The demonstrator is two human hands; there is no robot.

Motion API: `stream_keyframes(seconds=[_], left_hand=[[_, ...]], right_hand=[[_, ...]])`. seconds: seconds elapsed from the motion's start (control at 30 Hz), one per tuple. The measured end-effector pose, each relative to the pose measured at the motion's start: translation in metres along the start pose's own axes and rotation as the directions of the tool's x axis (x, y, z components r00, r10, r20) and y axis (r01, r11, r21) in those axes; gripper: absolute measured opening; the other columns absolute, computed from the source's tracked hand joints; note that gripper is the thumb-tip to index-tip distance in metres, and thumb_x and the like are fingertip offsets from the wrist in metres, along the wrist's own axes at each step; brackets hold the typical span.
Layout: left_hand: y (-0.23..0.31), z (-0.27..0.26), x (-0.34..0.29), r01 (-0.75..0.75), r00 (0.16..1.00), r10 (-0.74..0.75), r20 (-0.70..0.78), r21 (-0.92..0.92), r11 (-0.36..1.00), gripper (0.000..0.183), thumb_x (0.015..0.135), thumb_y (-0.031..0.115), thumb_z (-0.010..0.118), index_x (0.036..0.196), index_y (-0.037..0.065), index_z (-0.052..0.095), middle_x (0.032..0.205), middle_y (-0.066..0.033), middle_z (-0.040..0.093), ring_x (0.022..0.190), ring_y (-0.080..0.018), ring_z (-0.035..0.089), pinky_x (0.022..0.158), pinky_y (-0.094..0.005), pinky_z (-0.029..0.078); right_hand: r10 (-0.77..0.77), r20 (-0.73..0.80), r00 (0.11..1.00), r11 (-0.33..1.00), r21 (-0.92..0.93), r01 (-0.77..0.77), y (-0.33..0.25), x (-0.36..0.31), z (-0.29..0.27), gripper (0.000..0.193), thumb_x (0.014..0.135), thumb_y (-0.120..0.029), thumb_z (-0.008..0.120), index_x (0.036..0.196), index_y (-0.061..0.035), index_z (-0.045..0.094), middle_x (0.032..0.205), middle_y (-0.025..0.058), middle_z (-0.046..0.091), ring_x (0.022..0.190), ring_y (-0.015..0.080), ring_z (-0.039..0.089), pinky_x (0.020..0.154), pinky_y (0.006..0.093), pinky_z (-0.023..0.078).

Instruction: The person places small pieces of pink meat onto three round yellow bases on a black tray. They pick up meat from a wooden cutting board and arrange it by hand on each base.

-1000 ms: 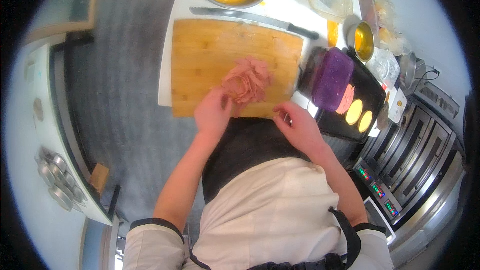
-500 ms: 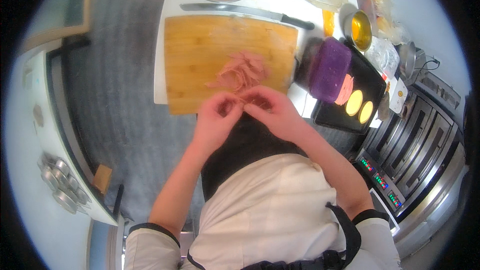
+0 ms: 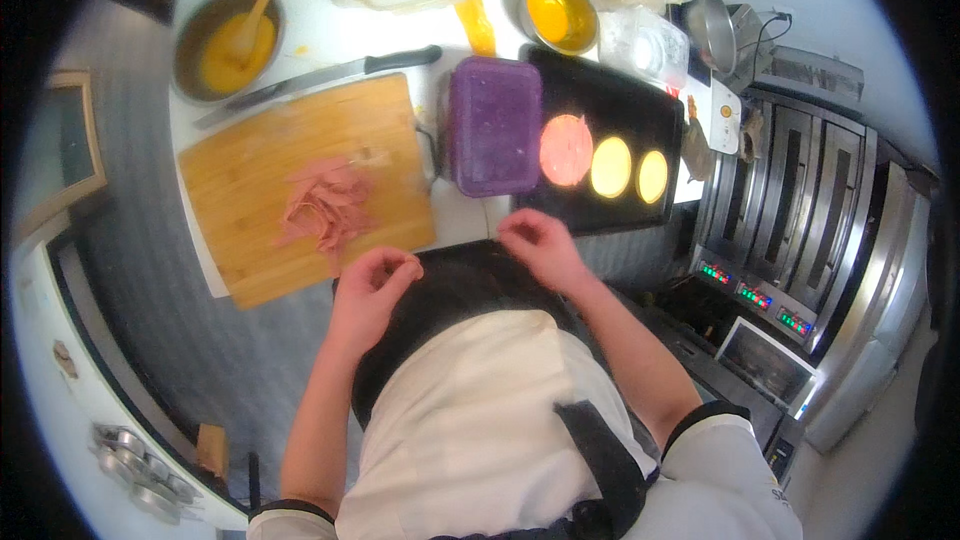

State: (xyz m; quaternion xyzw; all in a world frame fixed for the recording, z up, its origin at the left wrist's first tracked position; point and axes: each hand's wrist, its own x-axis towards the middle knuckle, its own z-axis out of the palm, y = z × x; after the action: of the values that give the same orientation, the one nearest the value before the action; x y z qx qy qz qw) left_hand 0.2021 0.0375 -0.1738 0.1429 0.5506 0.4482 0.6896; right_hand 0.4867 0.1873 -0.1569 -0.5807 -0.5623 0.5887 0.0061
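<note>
My left hand (image 3: 376, 292) is beside the near right corner of a wooden cutting board (image 3: 230, 230), its thumb and fingers curled together. A loose pile of thin pink slices, like ham, (image 3: 328, 205) lies on the board. My right hand (image 3: 545, 248) is in front of the near left corner of a black baking tray (image 3: 590, 218). Its fingertips are pinched; whatever either hand may hold is too small to make out. On the tray are a round covered in pink slices (image 3: 566, 150) and two pale yellow rounds (image 3: 611, 167).
A purple lidded box (image 3: 495, 125) stands between board and tray. Behind the board lies a long knife (image 3: 300, 83). A bowl of yellow liquid (image 3: 188, 50) holds a wooden-handled tool (image 3: 262, 10). Another metal bowl (image 3: 585, 32) stands behind the tray; ovens (image 3: 790, 200) are at right.
My hands have come apart from together at the board's near edge. The right one is now near the tray. The view has turned to the right.
</note>
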Motion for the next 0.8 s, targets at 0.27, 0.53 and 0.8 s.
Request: stream_keyframes(seconds=[0.27, 0.53, 0.8], left_hand=[[-0.002, 0.107, 0.021, 0.076, 0.996, -0.073, -0.048, 0.054, 0.996, 0.013, 0.108, 0.013, 0.072, 0.113, 0.001, 0.074, 0.104, -0.0013, 0.077, 0.094, -0.0074, 0.066, 0.085, -0.0244, 0.052], [-0.023, 0.215, 0.059, 0.14, 0.983, -0.124, -0.135, 0.118, 0.983, 0.014, 0.109, 0.015, 0.073, 0.113, 0.001, 0.075, 0.102, 0.0006, 0.076, 0.09, -0.0057, 0.063, 0.083, -0.0235, 0.05], [-0.036, 0.26, 0.072, 0.191, 0.965, -0.154, -0.214, 0.165, 0.968, 0.017, 0.11, 0.016, 0.072, 0.114, 0.0, 0.076, 0.102, 0.0004, 0.077, 0.092, -0.006, 0.065, 0.084, -0.0234, 0.051]], right_hand=[[-0.114, -0.144, 0.983, 0.946, -0.317, 0.063, 0.065, 0.062, -0.154, 0.019, 0.102, -0.01, 0.074, 0.119, -0.0005, 0.074, 0.104, 0.0123, 0.08, 0.094, 0.0209, 0.075, 0.084, 0.0355, 0.059], [-0.386, 0.039, 0.921, 0.73, -0.598, 0.331, 0.084, 0.118, -0.179, 0.022, 0.098, -0.02, 0.073, 0.115, -0.0067, 0.075, 0.11, 0.0164, 0.078, 0.103, 0.0398, 0.074, 0.087, 0.0516, 0.061], [-0.444, -0.018, 0.896, 0.746, -0.561, 0.358, 0.083, 0.121, -0.187, 0.017, 0.099, -0.02, 0.074, 0.11, -0.0068, 0.075, 0.101, 0.0154, 0.077, 0.098, 0.0377, 0.075, 0.083, 0.0472, 0.059]])
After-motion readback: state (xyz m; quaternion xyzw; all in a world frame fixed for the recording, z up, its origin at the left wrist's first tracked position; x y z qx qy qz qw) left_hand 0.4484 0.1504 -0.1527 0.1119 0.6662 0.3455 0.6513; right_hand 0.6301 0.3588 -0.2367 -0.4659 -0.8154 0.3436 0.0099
